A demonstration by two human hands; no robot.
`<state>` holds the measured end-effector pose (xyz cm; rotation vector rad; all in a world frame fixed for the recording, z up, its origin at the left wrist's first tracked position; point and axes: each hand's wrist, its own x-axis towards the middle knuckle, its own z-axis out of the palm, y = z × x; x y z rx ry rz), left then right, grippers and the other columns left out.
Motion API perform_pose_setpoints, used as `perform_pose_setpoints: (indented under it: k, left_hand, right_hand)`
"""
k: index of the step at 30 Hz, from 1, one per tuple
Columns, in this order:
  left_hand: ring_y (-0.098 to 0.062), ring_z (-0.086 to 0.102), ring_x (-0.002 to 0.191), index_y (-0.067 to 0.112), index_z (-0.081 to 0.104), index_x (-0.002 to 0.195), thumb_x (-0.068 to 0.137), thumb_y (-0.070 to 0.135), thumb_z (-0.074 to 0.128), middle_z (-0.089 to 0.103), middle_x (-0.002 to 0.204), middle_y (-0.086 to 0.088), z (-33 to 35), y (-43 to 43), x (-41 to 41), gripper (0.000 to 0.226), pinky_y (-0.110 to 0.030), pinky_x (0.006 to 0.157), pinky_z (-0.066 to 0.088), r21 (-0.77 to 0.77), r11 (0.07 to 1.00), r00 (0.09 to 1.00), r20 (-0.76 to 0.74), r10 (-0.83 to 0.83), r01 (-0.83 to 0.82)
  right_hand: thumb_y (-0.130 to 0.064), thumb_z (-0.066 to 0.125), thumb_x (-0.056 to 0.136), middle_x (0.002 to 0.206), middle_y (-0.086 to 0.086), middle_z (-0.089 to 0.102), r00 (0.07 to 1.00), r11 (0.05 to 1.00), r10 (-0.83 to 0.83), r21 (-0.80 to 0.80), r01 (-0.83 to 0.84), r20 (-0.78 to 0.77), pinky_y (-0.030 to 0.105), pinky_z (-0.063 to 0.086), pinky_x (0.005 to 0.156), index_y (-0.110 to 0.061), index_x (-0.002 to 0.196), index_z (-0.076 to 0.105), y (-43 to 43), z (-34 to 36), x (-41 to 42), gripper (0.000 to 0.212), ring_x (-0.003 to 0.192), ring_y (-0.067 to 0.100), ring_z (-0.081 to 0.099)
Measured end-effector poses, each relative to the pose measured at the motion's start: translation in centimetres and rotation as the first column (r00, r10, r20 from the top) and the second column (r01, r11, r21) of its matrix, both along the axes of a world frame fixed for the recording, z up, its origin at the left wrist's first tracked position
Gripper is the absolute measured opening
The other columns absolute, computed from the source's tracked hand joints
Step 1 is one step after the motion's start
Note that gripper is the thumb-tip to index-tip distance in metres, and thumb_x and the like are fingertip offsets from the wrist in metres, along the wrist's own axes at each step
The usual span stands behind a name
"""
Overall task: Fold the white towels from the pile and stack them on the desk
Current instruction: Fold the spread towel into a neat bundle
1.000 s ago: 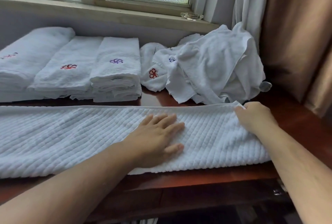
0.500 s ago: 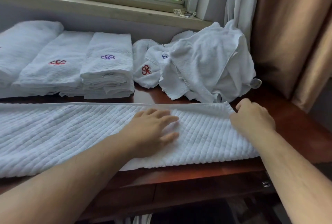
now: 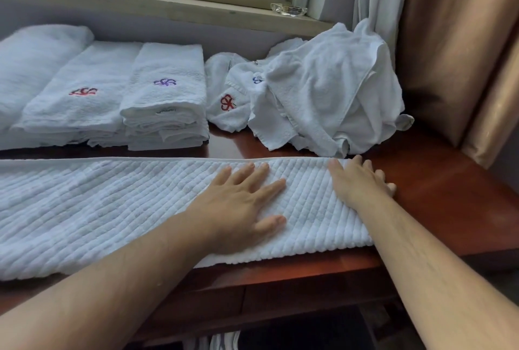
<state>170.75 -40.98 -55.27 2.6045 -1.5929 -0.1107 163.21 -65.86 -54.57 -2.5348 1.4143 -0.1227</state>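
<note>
The left hand (image 3: 241, 203) lies flat with fingers spread on the ribbed towel (image 3: 112, 209). The right hand (image 3: 358, 178), also flat, presses the towel's right end. The towel (folded long) lies along the desk's (image 3: 438, 209) front edge; the pile (image 3: 325, 91) sits at the back right corner, the stacks (image 3: 165, 97) at the back left.

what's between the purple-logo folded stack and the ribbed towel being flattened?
Head view: only a bare strip of the dark wooden desk separates the purple-logo stack from the ribbed towel; nothing lies on it.
</note>
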Motion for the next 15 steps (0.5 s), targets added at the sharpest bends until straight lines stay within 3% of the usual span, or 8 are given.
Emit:
perform_pose_setpoints:
  k: [4,7,12,15]
  left_hand:
    - [-0.013,-0.016,0.153,0.047,-0.005,0.157,0.092,0.078,0.014,-0.013,0.168,0.007,0.0,-0.1,0.0,0.074,-0.044,0.124,-0.012,-0.025,1.000,1.000,-0.004,0.017,-0.017]
    - [-0.012,-0.015,0.153,0.047,-0.004,0.157,0.091,0.079,0.013,-0.011,0.168,0.008,-0.1,-0.3,0.1,0.075,-0.043,0.124,-0.012,-0.043,0.999,1.000,0.000,0.025,-0.025]
    - [-0.010,-0.014,0.153,0.049,-0.005,0.156,0.087,0.082,0.008,-0.011,0.168,0.011,-0.5,-0.4,0.3,0.077,-0.041,0.123,-0.012,-0.073,0.997,1.000,0.004,0.030,-0.030]
    - [-0.010,-0.015,0.153,0.051,-0.005,0.156,0.086,0.083,0.007,-0.011,0.167,0.012,-0.6,-0.4,0.5,0.078,-0.039,0.123,-0.013,-0.077,0.997,0.999,0.007,0.032,-0.031]
  right_hand:
    - [-0.071,0.035,0.093,0.142,0.007,0.050,0.994,1.000,-0.026,0.019,0.024,0.111,0.049,0.030,0.106,-0.013,0.142,0.046,0.1,0.7,0.2,0.076,0.135,0.033,0.037]
    - [-0.062,0.048,0.092,0.139,0.007,0.053,0.980,0.999,-0.030,-0.013,0.033,0.195,0.048,0.035,0.103,-0.014,0.139,0.050,-0.3,1.4,-2.0,0.067,0.132,0.034,0.040]
    - [-0.053,0.050,0.093,0.136,0.009,0.059,0.933,0.994,-0.105,0.047,0.094,0.345,0.042,0.043,0.097,-0.009,0.130,0.060,-0.2,1.4,-8.0,0.058,0.129,0.033,0.049]
    - [-0.056,0.052,0.085,0.120,0.001,0.064,0.870,0.988,-0.133,0.137,0.077,0.475,0.038,0.047,0.090,-0.021,0.122,0.065,1.1,1.0,-10.4,0.053,0.119,0.027,0.053]
